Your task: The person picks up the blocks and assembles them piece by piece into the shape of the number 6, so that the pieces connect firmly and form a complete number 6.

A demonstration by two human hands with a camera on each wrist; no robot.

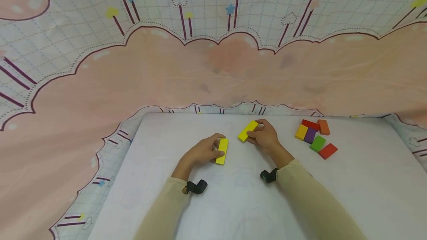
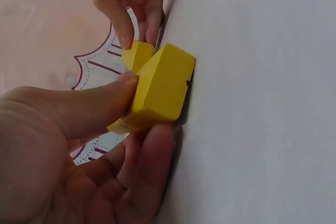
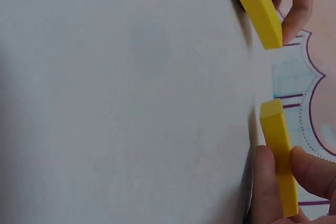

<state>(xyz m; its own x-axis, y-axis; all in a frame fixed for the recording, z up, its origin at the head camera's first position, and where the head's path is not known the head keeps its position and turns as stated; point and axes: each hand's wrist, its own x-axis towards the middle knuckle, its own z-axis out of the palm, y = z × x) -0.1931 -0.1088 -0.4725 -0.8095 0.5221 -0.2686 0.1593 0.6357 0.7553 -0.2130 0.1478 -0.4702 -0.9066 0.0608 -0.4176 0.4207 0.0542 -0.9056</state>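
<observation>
My left hand [image 1: 204, 150] pinches a long yellow block [image 1: 222, 151] between thumb and fingers, close over the white table. In the left wrist view this yellow block [image 2: 164, 85] shows its end face, with a small dark mark on one edge. Slightly farther back and to the right, my right hand [image 1: 265, 135] grips a second yellow block [image 1: 248, 131], which tilts up to the right in the head view. A gap separates the two blocks. The right wrist view shows the second block [image 3: 278, 156] held between thumb and fingers, with the left hand's block above it.
Right of the right hand lies a group of blocks on the white table [image 1: 240, 203]: a red block [image 1: 310, 125], an orange block [image 1: 323, 127], a yellow-orange block [image 1: 301, 132], a purple block [image 1: 310, 135], a green block [image 1: 318, 143] and another red block [image 1: 328, 151]. A patterned cloth [image 1: 213, 73] hangs behind.
</observation>
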